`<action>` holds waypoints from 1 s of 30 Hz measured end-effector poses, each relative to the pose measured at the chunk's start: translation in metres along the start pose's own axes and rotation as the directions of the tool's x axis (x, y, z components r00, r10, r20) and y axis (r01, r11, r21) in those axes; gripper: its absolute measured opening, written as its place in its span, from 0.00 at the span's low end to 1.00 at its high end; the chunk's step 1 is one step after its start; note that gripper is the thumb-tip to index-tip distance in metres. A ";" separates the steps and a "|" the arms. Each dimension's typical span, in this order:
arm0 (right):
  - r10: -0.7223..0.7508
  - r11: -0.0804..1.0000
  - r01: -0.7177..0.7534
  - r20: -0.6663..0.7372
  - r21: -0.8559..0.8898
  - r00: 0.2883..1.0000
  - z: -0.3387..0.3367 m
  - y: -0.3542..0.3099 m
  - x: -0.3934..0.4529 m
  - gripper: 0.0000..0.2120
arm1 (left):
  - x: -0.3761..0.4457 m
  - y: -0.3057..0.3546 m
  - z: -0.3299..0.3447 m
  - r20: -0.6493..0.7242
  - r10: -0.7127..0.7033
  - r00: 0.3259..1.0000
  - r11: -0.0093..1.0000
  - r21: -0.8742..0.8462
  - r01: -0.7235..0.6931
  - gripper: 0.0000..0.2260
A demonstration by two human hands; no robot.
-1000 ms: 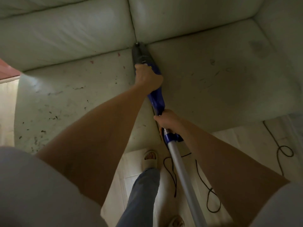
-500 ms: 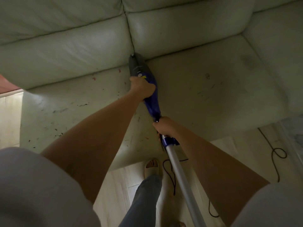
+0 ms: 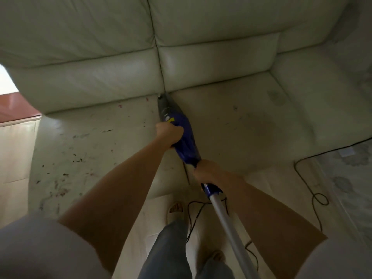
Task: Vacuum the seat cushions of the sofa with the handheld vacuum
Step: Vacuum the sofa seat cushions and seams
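The vacuum (image 3: pixel 182 135) lies along the seam between the two seat cushions, its dark nose at 12 o'clock touching the crease where the seats meet the backrest (image 3: pixel 96 81). The left hand (image 3: pixel 168 133) is wrapped around the front of the blue body, just at 6 o'clock of the dark nose. The right hand (image 3: pixel 207 171) grips the rear of the body, at 5 o'clock from the left hand, fingers curled round it. From under that hand a smooth grey metal tube (image 3: pixel 227 228) runs toward 5 o'clock.

The vacuum is slim and tapered, glossy blue plastic with a yellow mark near the nose.

The left seat cushion (image 3: pixel 84 150) is pale, smooth leather-like material, scuffed and strewn with dark and reddish specks. The right seat cushion (image 3: pixel 251 125) shows faint grey smudges. A thin black cord (image 3: pixel 310 188) loops on the pale floor at 4 o'clock.
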State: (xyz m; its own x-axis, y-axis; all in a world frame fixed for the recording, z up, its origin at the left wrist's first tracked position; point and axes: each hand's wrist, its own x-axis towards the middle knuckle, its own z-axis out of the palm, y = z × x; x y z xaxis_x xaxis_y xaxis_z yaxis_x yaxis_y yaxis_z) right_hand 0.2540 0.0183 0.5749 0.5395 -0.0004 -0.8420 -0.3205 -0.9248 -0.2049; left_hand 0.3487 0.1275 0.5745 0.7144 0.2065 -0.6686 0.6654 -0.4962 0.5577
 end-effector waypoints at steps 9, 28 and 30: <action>-0.136 0.987 0.115 -0.204 -0.112 0.970 0.068 0.117 -0.062 0.18 | -0.100 -0.055 0.079 0.046 -0.023 0.999 0.918 -0.394 0.039 0.22; -0.197 0.915 0.342 -0.502 0.214 0.842 -0.044 0.050 -0.091 0.20 | -0.146 0.095 0.003 0.037 0.308 0.951 0.534 -0.833 -0.141 0.10; -0.174 0.906 0.344 -0.524 0.246 0.834 -0.064 0.025 -0.076 0.21 | -0.126 0.115 -0.016 0.048 0.331 0.942 0.545 -0.825 -0.150 0.10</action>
State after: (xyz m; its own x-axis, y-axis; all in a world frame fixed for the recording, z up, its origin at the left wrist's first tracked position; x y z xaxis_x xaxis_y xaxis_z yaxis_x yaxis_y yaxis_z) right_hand 0.2553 -0.0289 0.6655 0.9135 -0.0381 -0.4051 -0.2963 -0.7446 -0.5981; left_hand 0.3382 0.0584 0.7310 0.8832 -0.0100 -0.4689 0.4344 0.3944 0.8098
